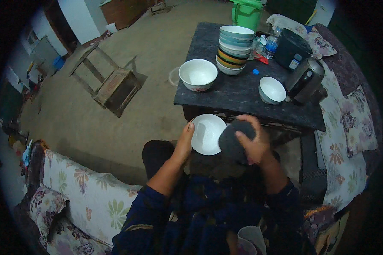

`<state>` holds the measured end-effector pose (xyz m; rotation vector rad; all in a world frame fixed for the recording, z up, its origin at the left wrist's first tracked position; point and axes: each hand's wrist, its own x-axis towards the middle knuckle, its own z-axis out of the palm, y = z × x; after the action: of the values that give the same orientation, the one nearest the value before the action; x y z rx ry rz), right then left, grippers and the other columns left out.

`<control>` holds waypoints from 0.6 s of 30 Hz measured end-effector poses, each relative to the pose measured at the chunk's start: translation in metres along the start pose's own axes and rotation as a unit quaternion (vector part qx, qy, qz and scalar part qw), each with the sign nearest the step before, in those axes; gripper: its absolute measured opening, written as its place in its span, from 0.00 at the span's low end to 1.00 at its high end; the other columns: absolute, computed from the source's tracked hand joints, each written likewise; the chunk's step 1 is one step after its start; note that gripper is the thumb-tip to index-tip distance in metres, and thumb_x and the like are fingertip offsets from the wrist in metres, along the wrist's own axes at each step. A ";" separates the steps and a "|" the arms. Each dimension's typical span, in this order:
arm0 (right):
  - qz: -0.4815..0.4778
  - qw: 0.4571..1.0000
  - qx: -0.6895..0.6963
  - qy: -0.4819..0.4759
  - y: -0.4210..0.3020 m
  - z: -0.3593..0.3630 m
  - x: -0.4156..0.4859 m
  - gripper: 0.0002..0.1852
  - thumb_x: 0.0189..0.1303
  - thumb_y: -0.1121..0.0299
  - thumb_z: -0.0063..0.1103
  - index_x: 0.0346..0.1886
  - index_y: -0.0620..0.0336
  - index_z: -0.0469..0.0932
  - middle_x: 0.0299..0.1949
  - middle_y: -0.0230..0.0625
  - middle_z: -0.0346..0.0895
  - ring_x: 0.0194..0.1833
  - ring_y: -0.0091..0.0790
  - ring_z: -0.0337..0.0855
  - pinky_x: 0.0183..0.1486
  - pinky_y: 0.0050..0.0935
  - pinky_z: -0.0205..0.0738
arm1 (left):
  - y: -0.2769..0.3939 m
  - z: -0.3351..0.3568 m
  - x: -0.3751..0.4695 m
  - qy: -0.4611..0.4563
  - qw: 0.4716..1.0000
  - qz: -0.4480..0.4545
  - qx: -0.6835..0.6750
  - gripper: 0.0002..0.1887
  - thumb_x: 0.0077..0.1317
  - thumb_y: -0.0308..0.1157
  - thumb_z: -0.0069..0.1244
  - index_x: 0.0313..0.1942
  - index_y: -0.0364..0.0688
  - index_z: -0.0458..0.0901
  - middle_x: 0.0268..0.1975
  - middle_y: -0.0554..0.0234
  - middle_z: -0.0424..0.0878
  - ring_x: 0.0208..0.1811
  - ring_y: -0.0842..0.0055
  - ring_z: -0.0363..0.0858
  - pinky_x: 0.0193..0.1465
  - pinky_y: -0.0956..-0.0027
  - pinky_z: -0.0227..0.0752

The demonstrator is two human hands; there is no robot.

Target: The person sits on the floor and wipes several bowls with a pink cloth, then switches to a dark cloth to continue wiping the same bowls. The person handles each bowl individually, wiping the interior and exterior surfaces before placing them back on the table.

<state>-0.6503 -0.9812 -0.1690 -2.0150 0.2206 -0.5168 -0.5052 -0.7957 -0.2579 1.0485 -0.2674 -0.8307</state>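
Observation:
My left hand [185,137] grips the left rim of a white bowl [208,134], its inside facing up towards me. Against the bowl's right side is a dark round object [236,140], gripped by my right hand [255,142], thumb on top; whether it is a dark bowl or a pad cannot be told. On the dark table beyond my hands stand a white bowl [198,74] at the left, a tall stack of bowls [234,47] in white, pale blue and striped orange, and another white bowl [272,89] at the right.
A metal electric kettle [306,78], a black container [292,47], a blue bottle cap [255,72] and several bottles crowd the right of the dark table [223,97]. Behind stands a green bin [247,14]. A wooden chair [115,86] is on the floor; covered sofas [89,191] lie left and right.

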 end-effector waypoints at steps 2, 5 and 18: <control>-0.092 0.990 -0.095 -0.045 -0.008 0.013 0.002 0.22 0.54 0.76 0.65 0.55 0.57 0.76 0.54 0.42 0.76 0.58 0.45 0.76 0.63 0.37 0.68 | -0.005 0.005 0.004 -0.042 0.999 0.025 -0.003 0.33 0.75 0.56 0.38 0.70 0.40 0.62 0.65 0.55 0.70 0.65 0.69 0.70 0.66 0.67 0.64; -0.213 0.947 -0.175 -0.167 -0.008 0.040 0.010 0.36 0.49 0.71 0.70 0.65 0.50 0.67 0.61 0.50 0.67 0.61 0.55 0.71 0.64 0.45 0.67 | -0.014 0.012 0.000 -0.024 0.994 0.078 0.069 0.35 0.75 0.57 0.37 0.71 0.41 0.59 0.65 0.51 0.70 0.66 0.64 0.69 0.66 0.61 0.66; 0.013 0.955 -0.225 -0.193 0.003 0.060 0.018 0.29 0.47 0.77 0.66 0.56 0.68 0.71 0.58 0.56 0.70 0.56 0.55 0.75 0.58 0.45 0.73 | -0.006 0.031 -0.008 0.090 0.884 0.237 0.394 0.26 0.73 0.48 0.45 0.66 0.44 0.72 0.59 0.48 0.74 0.57 0.62 0.71 0.65 0.62 0.61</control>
<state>-0.6071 -0.9419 -0.1915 -2.5046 0.1309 -0.0431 -0.5308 -0.8113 -0.2462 1.7160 -0.7092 -0.1472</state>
